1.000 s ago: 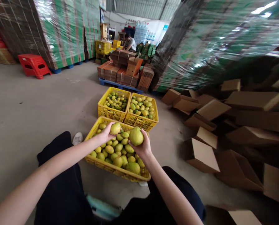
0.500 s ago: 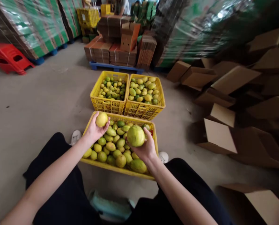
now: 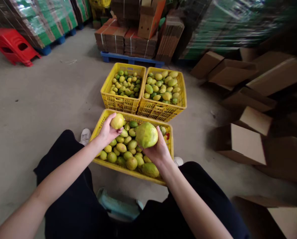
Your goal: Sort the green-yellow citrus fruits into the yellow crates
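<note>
My left hand [image 3: 107,132] is closed round a small yellow lemon [image 3: 117,121], held over the far left corner of the near yellow crate [image 3: 171,142]. A much larger, bumpy green-yellow lemon [image 3: 146,135] rests in my right hand [image 3: 160,150], with the thumb along its right side; the other fingers are mostly hidden beneath it. Both fruits are above the crate, a short gap apart. Below them lie many green and yellow lemons [image 3: 132,163] of mixed sizes, partly covered by my hands.
Two yellow crates [image 3: 123,103] [image 3: 160,111] of similar fruit stand just beyond. Farther back, flattened cartons [image 3: 111,37] sit on a blue pallet [image 3: 131,60]. Open cardboard boxes [image 3: 248,142] crowd the right. A red stool [image 3: 16,46] is at the far left.
The view has tilted down and shifted, so the crates appear higher and farther right. My hands keep the same two lemons, now closer together; the larger one has turned slightly.
</note>
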Tool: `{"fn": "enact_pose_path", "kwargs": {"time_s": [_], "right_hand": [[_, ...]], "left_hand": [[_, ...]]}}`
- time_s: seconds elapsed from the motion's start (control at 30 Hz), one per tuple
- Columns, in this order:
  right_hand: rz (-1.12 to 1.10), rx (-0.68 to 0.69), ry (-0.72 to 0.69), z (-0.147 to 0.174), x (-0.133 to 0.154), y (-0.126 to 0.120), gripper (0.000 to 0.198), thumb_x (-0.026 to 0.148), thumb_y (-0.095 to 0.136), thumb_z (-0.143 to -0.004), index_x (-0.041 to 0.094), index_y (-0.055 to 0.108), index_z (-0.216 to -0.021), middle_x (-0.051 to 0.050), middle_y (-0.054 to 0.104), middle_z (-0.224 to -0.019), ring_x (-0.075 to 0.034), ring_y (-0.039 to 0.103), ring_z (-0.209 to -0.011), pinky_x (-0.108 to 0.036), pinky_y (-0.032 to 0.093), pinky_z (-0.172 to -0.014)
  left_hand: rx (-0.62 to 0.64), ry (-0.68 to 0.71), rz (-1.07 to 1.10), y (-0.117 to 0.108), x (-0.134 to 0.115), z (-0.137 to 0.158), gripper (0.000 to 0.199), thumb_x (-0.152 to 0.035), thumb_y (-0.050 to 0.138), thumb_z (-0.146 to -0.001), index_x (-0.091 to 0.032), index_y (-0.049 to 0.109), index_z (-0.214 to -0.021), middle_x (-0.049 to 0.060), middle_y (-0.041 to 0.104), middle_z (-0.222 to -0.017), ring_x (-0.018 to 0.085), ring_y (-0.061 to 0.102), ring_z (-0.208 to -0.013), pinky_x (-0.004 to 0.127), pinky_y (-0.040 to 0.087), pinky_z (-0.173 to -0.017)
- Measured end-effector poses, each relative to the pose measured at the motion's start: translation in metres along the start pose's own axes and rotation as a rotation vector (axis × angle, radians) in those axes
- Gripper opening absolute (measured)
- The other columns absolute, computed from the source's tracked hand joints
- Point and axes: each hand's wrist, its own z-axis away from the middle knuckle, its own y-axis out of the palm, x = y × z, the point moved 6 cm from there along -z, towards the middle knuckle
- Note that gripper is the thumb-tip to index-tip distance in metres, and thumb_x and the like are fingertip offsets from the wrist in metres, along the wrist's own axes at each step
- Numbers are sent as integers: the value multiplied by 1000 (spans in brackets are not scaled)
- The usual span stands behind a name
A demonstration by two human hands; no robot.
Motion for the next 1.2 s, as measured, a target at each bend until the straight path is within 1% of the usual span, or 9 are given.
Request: {"fn": "enact_pose_path", "kwargs": {"time_s": [0.1,0.23,0.37,0.5,0.63,0.7,0.77,0.9,1.2], "right_hand": [[6,34,-19,-11,3,-3,26,47,57,-96,27,69,-107,-1,78,-86,-23,75,-92,-38,63,-83],[72,-52,7,-16,11,-9,28,49,54,-96,26,68,-106,-2,78,-85,-25,75,-82,-43,64,-77],[87,35,-7,-7,18,2,39,57,64,-88,22,69,-102,-7,78,-88,-30,76,-89,-47,65,-81],[78,131,-53,3,19,16,31,39,77,-78,22,67,-102,-5,79,-93,-29,76,-92,-47,65,-86],[27,159,-45,4,20,23,31,28,75,-77,22,66,-106,-4,80,-93,-24,76,-86,-39,67,-79],[20,125,-18,1,20,22,31,33,73,-82,20,65,-109,-5,80,-89,-21,76,-80,-32,67,-71],[49,103,31,-2,19,20,36,45,69,-87,18,66,-110,-6,79,-84,-20,75,-71,-29,65,-63],[150,110,147,-7,10,15,62,71,57,-87,14,69,-107,-12,78,-80,-22,73,-63,-33,62,-58],[257,121,109,-13,8,9,59,71,62,-83,15,69,-101,-12,77,-81,-22,71,-65,-35,61,-64]], "left_hand": [[-17,-27,-40,1,2,-1,23,-23,61,-89,-12,61,-109,8,71,-82,18,70,-64,25,54,-55],[100,-138,-58,11,10,5,39,-24,49,-96,-8,56,-131,17,75,-101,26,76,-85,35,62,-71],[156,-164,-79,16,10,12,35,-31,48,-99,-8,62,-121,14,75,-90,19,72,-65,24,57,-52],[165,-120,-106,16,5,12,27,-28,58,-94,-11,64,-114,8,72,-78,11,61,-47,16,46,-38],[201,-127,-89,20,4,11,39,-41,44,-101,-16,62,-125,6,69,-71,10,51,-36,16,39,-32],[194,-150,-50,22,4,12,44,-43,36,-103,-16,61,-128,7,69,-70,10,51,-37,17,39,-33],[166,-204,17,22,6,14,49,-40,32,-103,-11,60,-130,11,70,-76,13,57,-44,20,46,-38],[162,-279,106,23,9,17,51,-32,29,-102,-3,57,-134,19,73,-93,16,65,-58,23,55,-50],[156,-240,-10,18,16,6,58,-48,23,-107,-7,58,-127,15,72,-87,17,63,-57,29,55,-56]]}}
